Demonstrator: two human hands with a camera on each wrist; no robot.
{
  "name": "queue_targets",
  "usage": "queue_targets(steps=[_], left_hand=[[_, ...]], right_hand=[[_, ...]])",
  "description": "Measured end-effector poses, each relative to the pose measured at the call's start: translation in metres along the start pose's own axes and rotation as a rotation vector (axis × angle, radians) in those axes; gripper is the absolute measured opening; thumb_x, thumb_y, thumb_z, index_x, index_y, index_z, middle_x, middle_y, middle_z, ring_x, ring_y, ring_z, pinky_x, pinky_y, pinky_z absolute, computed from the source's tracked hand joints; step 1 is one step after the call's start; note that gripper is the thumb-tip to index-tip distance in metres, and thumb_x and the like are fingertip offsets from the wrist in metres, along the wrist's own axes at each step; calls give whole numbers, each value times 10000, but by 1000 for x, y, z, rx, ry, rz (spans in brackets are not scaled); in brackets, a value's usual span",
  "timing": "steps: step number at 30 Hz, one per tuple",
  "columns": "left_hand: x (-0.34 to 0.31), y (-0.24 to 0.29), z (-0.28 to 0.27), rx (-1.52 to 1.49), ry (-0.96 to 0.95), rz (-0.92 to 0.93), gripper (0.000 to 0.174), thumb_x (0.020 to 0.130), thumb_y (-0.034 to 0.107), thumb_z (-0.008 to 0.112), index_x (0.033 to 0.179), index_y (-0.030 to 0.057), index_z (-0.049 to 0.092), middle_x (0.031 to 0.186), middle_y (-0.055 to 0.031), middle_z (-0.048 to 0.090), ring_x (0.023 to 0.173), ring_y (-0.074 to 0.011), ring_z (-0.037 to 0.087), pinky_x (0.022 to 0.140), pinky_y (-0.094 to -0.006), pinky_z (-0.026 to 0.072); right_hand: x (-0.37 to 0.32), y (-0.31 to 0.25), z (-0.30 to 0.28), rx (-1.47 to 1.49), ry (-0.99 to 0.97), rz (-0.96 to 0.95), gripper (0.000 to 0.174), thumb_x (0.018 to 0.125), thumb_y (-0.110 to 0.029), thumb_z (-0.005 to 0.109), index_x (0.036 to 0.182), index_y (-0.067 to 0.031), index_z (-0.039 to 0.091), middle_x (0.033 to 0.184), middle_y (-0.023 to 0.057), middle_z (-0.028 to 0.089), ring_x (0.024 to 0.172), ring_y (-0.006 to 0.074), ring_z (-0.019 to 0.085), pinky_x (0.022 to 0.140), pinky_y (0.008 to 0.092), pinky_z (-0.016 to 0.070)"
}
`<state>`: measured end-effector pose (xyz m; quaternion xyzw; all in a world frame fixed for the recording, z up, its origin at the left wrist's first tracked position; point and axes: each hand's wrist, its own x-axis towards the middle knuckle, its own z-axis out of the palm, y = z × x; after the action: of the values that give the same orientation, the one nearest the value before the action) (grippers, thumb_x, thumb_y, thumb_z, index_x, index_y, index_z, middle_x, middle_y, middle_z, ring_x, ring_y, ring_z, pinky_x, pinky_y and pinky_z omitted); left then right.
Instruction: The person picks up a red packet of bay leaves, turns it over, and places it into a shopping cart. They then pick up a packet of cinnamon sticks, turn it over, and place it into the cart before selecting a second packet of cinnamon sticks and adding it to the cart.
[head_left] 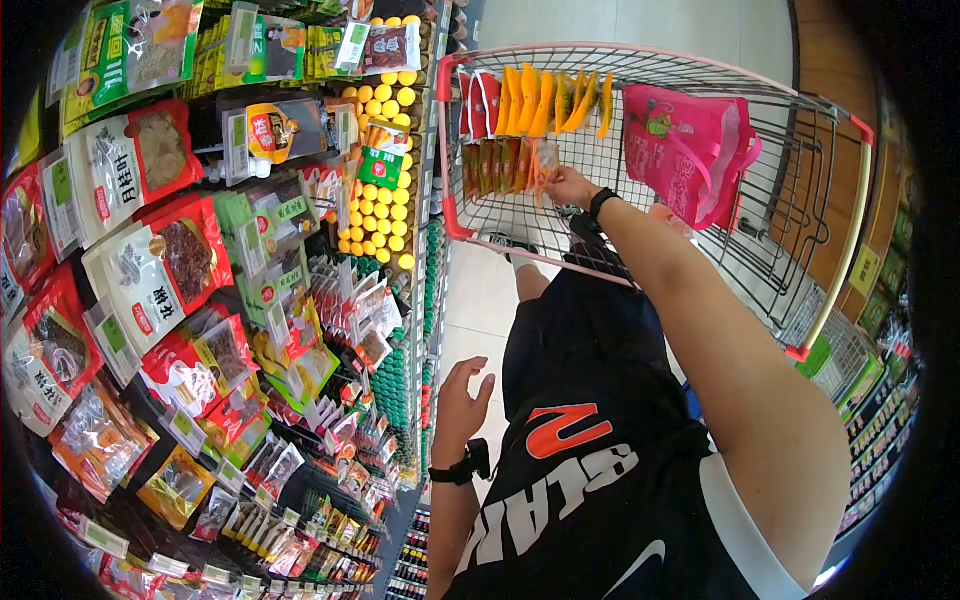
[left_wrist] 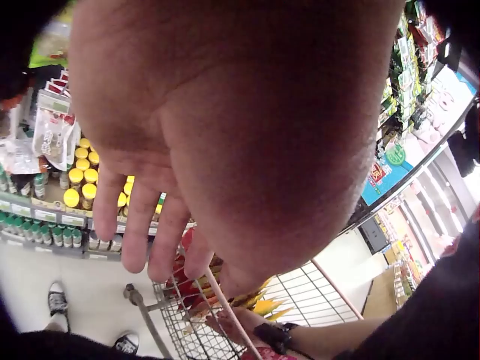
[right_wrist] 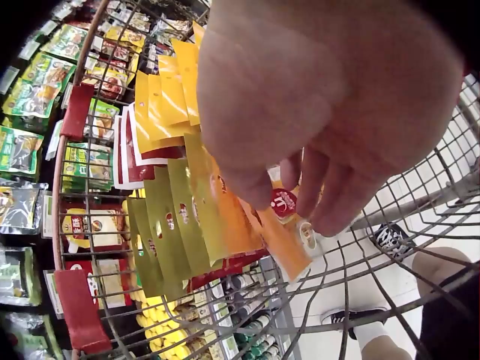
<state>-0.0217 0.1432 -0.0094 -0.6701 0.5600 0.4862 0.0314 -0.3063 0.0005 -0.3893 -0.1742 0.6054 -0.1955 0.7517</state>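
Observation:
My right hand reaches into the shopping cart and pinches a small clear packet with a round red label. It stands at the near end of a row of olive-green packets, right beside an orange packet. Yellow-orange packets and red-and-white packets line the row beside them. A pink bag sits in the cart to the right of that hand. My left hand hangs by the shelf side with loose fingers and holds nothing; its palm fills much of the left wrist view.
Shelves of spice pouches rise on the left, with yellow-capped jars and green-capped bottles near the aisle. Pale floor tiles show below the cart. Another cart stands at the right.

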Motion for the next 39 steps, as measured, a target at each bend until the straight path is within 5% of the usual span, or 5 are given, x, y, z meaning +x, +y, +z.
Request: queue_targets(steps=[9, 24, 27, 34, 39], left_hand=[[0, -6, -1, -3, -1, -12, 297, 903, 178, 680, 1158, 41, 616, 1090, -155, 669, 1001, -281, 656, 857, -389, 520], [-8, -13, 0, -3, 5, -25, 281, 901, 162, 674, 1142, 28, 616, 1069, -154, 669, 991, -289, 652, 852, -385, 512], [-5, -10, -1, -11, 12, -14, 280, 896, 158, 675, 1133, 21, 618, 1063, -163, 665, 987, -304, 651, 852, -384, 512], [6, -15, -1, -6, -4, 80, 287, 897, 169, 672, 1136, 20, 618, 1076, -161, 659, 991, -314, 647, 859, -379, 509], [19, -22, -14, 18, -11, 158, 296, 893, 182, 675, 1144, 35, 621, 1092, -149, 658, 1004, -305, 643, 873, -380, 505]], right_hand=[[-10, -8, 2, -703, 109, -114, 722, 784, -444, 745, 1260, 48, 513, 1148, 225, 661, 1073, 350, 641, 902, 388, 511], [-14, -29, 29, -852, 283, -99, 445, 928, -361, 525, 1071, 53, 603, 984, 295, 670, 933, 453, 644, 838, 505, 524], [-18, -40, 26, -926, 259, -183, 415, 926, -348, 539, 1011, 46, 638, 924, 268, 687, 915, 434, 657, 831, 490, 529], [-13, -31, 13, -582, 24, -123, 244, 931, -222, 589, 933, 8, 673, 782, 99, 700, 675, 172, 666, 610, 317, 535], [-17, -16, -7, -295, 12, -119, 223, 934, -165, 574, 1026, 28, 635, 832, 113, 679, 696, 169, 640, 607, 296, 525]])
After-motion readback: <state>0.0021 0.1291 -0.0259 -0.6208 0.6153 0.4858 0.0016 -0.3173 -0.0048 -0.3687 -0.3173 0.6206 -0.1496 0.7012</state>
